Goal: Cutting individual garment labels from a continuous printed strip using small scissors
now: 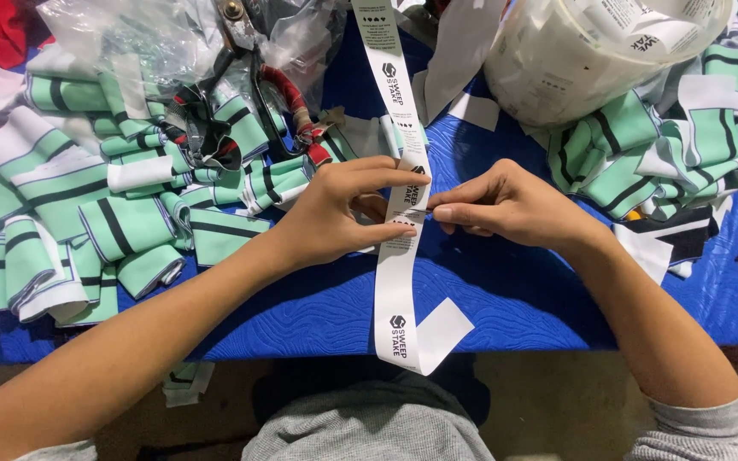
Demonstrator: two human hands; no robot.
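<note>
White label ribbon (396, 273) pinched by left hand (335, 213) and right hand (506, 205), both grasping; scissors (254, 94) beyond ribbon.

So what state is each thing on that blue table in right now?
White label tape: unrolled across the table, pinched by both hands, free end hanging over the near edge.
Left hand: fingers closed on the tape.
Right hand: fingers pinching the tape.
Tape roll: partly unwound, inside clear plastic.
Scissors: lying unused on the fabric.
Green striped fabric pieces: folded, heaped on both sides.
Cut white label: loose, flat on the table.
</note>
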